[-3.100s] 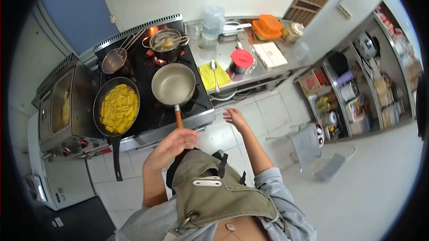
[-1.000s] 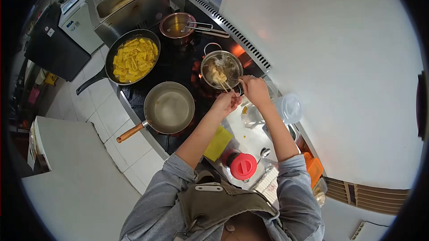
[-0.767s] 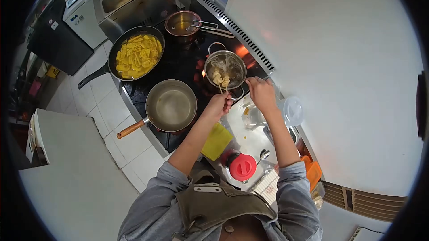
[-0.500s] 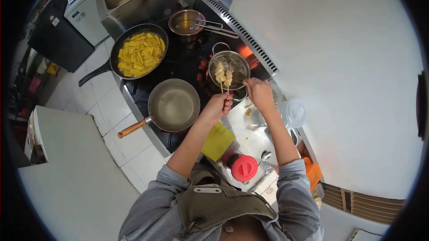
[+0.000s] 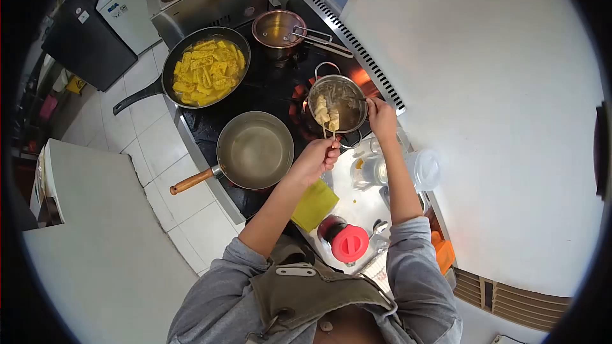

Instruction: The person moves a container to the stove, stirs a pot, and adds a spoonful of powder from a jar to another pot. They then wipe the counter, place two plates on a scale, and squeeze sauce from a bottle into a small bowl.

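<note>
My left hand (image 5: 317, 160) is closed round the sticks of two skewers (image 5: 329, 118) threaded with pale, folded pieces of food. The food end hangs over the near left side of a small steel pot (image 5: 336, 78) on the stove. Murky brown liquid fills this pot, with some darker bits in it. At the pot's right rim my right hand (image 5: 381, 119) is closed, fingers pinched on a thin, dark utensil (image 5: 361, 99) that reaches over the liquid. Which kind of utensil it is cannot be made out.
Left of the pot are a saucepan (image 5: 255, 149) of clear liquid and a frying pan (image 5: 167, 82) of yellow pieces. A copper-coloured pot (image 5: 278, 30) stands behind. Nearer me are a yellow-green cloth (image 5: 315, 205), a red-lidded jar (image 5: 350, 244), a spoon (image 5: 379, 226) and a clear jug (image 5: 366, 172).
The camera view has shifted slightly. My right hand has moved up along the pot's right rim. The skewers are still in my left hand, lowered a little over the pot.
</note>
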Motion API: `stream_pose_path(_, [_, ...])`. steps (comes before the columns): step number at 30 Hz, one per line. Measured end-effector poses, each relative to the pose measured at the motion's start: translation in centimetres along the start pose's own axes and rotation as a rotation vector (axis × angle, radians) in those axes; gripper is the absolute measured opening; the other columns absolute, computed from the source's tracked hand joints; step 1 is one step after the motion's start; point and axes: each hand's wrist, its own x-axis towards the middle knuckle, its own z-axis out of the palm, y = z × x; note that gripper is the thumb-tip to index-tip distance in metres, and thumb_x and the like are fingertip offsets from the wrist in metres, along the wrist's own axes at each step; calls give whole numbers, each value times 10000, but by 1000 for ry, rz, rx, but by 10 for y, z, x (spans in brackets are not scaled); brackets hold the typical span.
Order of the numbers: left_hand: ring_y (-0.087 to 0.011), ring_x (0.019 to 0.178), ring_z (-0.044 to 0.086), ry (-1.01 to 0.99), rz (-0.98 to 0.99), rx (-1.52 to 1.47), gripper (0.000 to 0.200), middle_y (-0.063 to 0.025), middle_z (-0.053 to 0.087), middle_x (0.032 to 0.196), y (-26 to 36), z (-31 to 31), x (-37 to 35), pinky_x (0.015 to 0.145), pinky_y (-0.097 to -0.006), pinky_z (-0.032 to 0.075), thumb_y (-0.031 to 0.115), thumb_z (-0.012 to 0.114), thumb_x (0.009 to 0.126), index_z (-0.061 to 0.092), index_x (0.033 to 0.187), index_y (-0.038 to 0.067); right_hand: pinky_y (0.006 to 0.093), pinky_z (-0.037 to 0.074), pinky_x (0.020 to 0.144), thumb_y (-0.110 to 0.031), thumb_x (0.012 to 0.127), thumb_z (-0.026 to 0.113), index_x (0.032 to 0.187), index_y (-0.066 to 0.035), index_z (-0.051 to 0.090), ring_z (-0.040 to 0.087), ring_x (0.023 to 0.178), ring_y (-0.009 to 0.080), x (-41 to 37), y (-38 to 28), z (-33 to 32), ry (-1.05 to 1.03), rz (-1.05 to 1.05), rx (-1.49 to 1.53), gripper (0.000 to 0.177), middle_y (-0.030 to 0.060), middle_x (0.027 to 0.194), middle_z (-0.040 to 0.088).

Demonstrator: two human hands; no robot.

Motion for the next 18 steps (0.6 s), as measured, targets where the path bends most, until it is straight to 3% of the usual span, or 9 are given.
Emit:
stream_pose_path(4, [-31,505,312,6,-14,5,218,70,366,606,-4,5,-1,458,-175,259,215,346,941,450,772,124,393,483,632,-179,841,553,870,-37,665,611,698,341,2,-2,8,-25,11,81,183,188,785,628])
stream_pose_path(7, [-33,503,314,-6,-21,-30,217,69,366,608,-6,11,-3,459,-174,262,212,345,939,449,771,123,384,484,649,-183,839,557,886,-33,664,612,716,340,2,-12,4,-189,110,97,190,191,791,625])
stream_pose_path(12, [-33,516,324,-66,-46,-91,199,60,361,623,-12,20,-1,454,-165,269,206,364,940,445,785,111,377,483,669,-183,833,562,892,-25,662,607,734,350,3,-14,-2,-226,-133,108,196,196,805,623])
stream_pose_path(18, [-32,521,335,-71,-58,-91,197,58,370,626,-10,25,0,457,-164,275,212,373,938,458,799,102,391,479,654,-209,833,561,861,-30,663,604,727,348,11,-12,-6,-261,-188,24,208,183,805,627])
